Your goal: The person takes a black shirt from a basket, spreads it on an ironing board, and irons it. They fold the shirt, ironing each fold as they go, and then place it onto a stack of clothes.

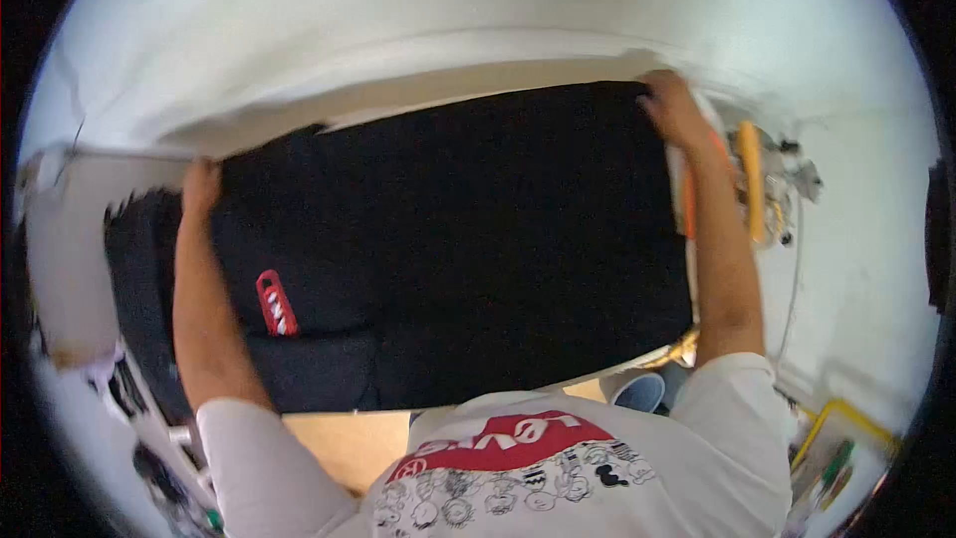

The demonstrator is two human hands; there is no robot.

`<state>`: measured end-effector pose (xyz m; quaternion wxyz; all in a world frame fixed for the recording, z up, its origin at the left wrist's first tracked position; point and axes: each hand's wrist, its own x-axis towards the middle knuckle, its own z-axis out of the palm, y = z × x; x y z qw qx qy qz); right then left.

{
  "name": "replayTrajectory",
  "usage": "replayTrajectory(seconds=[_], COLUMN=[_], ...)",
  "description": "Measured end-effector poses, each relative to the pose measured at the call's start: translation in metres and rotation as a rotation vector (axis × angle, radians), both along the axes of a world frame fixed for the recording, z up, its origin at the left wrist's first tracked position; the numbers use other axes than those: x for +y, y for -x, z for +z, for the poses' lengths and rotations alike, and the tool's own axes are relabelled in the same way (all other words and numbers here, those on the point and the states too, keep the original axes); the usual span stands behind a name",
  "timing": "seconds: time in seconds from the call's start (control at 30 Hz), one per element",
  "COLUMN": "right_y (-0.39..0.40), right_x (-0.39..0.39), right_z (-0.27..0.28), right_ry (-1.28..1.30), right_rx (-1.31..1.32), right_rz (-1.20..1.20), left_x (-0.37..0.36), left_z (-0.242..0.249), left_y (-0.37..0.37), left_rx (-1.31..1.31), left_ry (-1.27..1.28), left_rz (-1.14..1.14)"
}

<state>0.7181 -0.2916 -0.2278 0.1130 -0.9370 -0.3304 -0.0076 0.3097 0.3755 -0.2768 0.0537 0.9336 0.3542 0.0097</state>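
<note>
Head cam, fisheye, looking straight down. Black garment [448, 239] spread flat across white worktop [498, 30], covers most of the centre of frame, near edge at the person's waist, far edge roughly parallel to the worktop's back. Red patch [276, 304] with white marks on the garment's left-near part, just right of the left forearm. Left hand [200, 186] at the far-left corner of the garment, fingers curled onto the fabric edge, looks like a pinch on the cloth; thumb hidden, so exact grip unclear. Right hand [672, 105] at the far-right corner, fingers closed down over the fabric edge, gripping or pressing it; underside not visible. Both arms extended, one along each side of the garment, hands well apart. Right of the right forearm: orange-handled tool [749, 179] lying on the worktop, a second thin orange piece [688, 209] just beside the arm, partly hidden. Small metal clutter [792, 174] next to the tool, too blurred to identify. Grey panel [60, 259] at the left edge. Yellow frame [846, 418] lower right. Person wears a white tee [518, 478] with red logo and cartoon print. Wood floor [344, 443] visible below the worktop edge.
</note>
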Motion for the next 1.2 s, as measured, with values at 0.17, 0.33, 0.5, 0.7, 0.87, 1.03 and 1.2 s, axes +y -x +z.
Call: replayTrajectory(seconds=[0.17, 0.33, 0.5, 0.7, 0.87, 1.03, 1.2], right_y=[-0.022, 0.046, 0.104, 0.198, 0.256, 0.312, 0.419], right_x=[-0.019, -0.05, -0.131, -0.185, -0.179, -0.037, 0.163], right_z=[0.003, 0.07, 0.095, 0.063, 0.024, 0.027, 0.043], right_ry=[-0.59, -0.616, -0.453, -0.535, 0.132, -0.159, -0.211], right_rx=[0.588, 0.552, 0.375, 0.442, 0.023, 0.038, 0.378], right_rz=[0.042, -0.147, -0.133, -0.191, 0.033, 0.091, 0.389], left_x=[-0.022, -0.103, -0.161, -0.216, -0.252, -0.263, -0.283], left_z=[0.049, 0.141, 0.179, 0.141, 0.069, 0.059, 0.082], left_y=[0.031, 0.093, 0.179, 0.277, 0.32, 0.316, 0.267], left_rx=[-0.611, -0.876, -0.842, -0.678, -0.539, -0.606, -0.485], left_ry=[0.455, 0.942, 0.911, 1.067, 1.158, 1.119, 0.339], left_rz=[0.099, 0.239, 0.163, 0.234, 0.236, 0.228, 0.178])
